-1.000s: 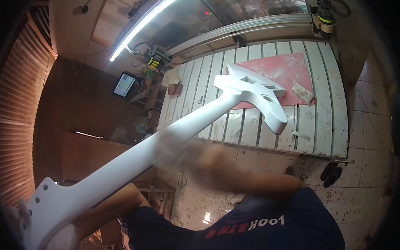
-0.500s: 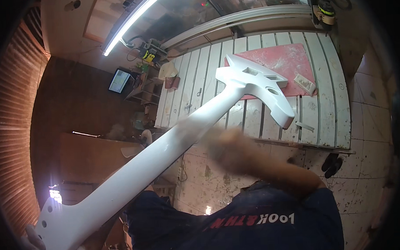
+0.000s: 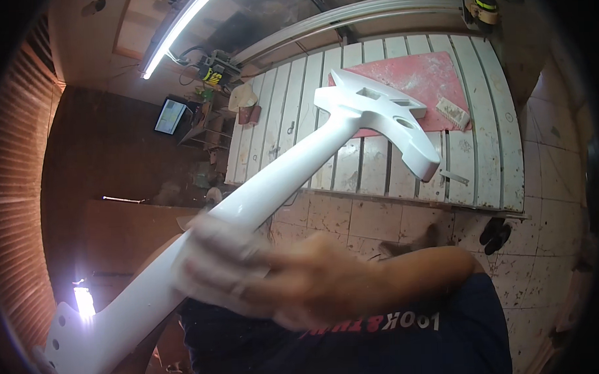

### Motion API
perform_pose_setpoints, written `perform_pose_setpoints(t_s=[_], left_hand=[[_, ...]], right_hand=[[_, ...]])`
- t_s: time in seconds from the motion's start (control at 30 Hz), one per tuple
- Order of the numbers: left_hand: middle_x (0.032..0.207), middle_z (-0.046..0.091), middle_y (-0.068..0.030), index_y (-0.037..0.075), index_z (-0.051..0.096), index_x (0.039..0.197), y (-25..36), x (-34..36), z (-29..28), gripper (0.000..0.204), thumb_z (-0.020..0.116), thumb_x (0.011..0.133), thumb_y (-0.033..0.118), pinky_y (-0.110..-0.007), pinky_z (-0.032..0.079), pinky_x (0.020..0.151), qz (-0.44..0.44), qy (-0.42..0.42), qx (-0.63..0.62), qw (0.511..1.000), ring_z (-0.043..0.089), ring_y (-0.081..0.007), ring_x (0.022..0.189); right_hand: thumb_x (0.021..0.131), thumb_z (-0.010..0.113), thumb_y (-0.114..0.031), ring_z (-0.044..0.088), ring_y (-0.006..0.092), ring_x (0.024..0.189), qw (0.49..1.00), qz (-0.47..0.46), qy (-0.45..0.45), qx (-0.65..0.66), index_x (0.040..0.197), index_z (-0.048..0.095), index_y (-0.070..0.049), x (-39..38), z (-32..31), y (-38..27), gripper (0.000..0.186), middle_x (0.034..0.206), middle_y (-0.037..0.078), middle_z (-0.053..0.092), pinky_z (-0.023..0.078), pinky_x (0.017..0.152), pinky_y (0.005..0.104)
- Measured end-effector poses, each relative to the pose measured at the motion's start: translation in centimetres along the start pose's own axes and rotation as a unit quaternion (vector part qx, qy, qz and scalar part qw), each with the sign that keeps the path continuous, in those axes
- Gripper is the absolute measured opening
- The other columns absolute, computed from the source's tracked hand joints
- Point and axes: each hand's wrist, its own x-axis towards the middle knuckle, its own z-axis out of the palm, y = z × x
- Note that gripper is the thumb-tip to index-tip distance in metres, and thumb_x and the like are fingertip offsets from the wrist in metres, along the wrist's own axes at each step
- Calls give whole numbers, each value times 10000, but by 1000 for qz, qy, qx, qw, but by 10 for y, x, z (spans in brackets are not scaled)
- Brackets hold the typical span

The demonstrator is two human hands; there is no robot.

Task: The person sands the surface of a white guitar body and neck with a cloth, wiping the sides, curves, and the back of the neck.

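A long, glossy white axe-shaped piece [image 3: 283,178] slants across the view from lower left to upper right. Its far end branches into pointed and hooked arms with recessed pockets, and its near end has several round holes. My left hand [image 3: 45,364] grips that near end at the lower left, fingers curled round its edge. Across the lower half of the shaft lies my right hand [image 3: 229,262], smeared by motion. Its fingers seem to rest on the white surface; whether anything sits beneath them cannot be made out.
Beyond the piece stands a pale slatted machine bed [image 3: 488,114] bearing a dusty pink sheet [image 3: 434,73], a white brush [image 3: 452,114] and a small metal strip [image 3: 454,176]. Dark shoes [image 3: 496,236] rest on the tiled floor. A monitor [image 3: 170,116] glows at left.
My right hand has slid down along the shaft toward the lower left. My left hand keeps its hold on the near end. The whole view has shifted slightly.
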Motion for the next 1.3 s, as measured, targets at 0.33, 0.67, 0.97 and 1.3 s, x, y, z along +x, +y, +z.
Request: perform_pose_setpoints(t_s=[0.33,0.67,0.97,1.3], left_hand=[[1128,623,-144,18,485,1290,-8,3,-2,392,563,996,265,-380,562,903,-14,-5,-50,999,645,-266,1031],[1152,610,-156,10,470,1299,-23,4,-1,390,554,1004,250,-382,565,911,-28,-1,-134,991,639,-271,1048],[1173,599,-168,3,457,1307,-27,1,-2,388,545,1010,237,-384,569,918,-28,5,-170,985,633,-275,1064],[1197,586,-180,-5,442,1316,-32,4,-4,387,536,1018,222,-385,572,927,-32,7,-228,973,627,-280,1081]], right_hand=[[837,549,32,704,254,1035,985,-94,126,67,1396,543,-90,26,13,-18,572,1407,143,559,641,677,296],[840,633,-78,723,232,898,983,-76,120,113,1412,531,-120,9,14,-15,582,1455,124,521,623,625,326],[854,620,-73,732,260,792,986,-87,115,81,1355,575,-141,9,19,-13,508,1285,121,647,611,587,314],[852,627,-116,726,231,720,997,-43,53,29,1352,574,-128,7,26,10,503,1325,147,619,605,582,350]])
